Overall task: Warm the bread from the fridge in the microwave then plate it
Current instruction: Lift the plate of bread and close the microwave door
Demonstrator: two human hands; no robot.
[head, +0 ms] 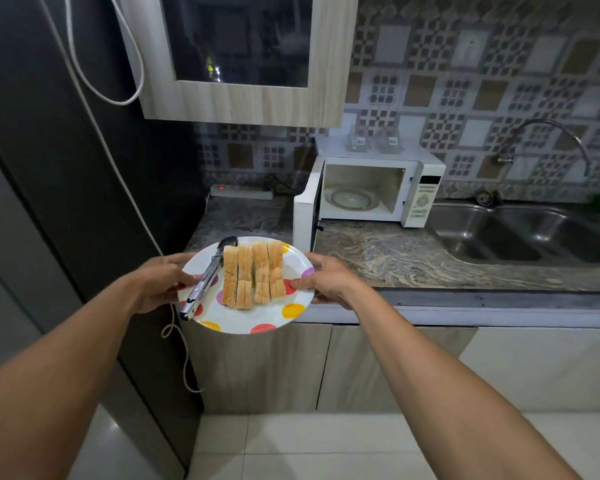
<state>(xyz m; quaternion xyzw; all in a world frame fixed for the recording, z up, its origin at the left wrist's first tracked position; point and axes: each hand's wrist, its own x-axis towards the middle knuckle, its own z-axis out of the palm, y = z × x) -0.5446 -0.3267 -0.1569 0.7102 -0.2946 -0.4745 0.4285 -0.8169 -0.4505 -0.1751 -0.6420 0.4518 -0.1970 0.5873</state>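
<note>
I hold a white plate (293, 263) with coloured dots in front of the counter's left end. My left hand (161, 280) grips its left rim and my right hand (328, 280) grips its right rim. Several slices of bread (253, 273) stand on edge in rows on the plate. Metal tongs (207, 277) lie on the plate's left side, under my left thumb. The white microwave (423, 192) stands on the counter behind, its door (305, 216) swung open to the left. Inside, the glass turntable (352, 199) is bare.
The dark fridge (66, 168) rises at the left with a white cord hanging down it. A marbled counter (413, 258) runs right to a double steel sink (520, 233) with a curved tap (551, 133). A wall cabinet (243, 57) hangs overhead. A power strip (241, 192) lies by the wall.
</note>
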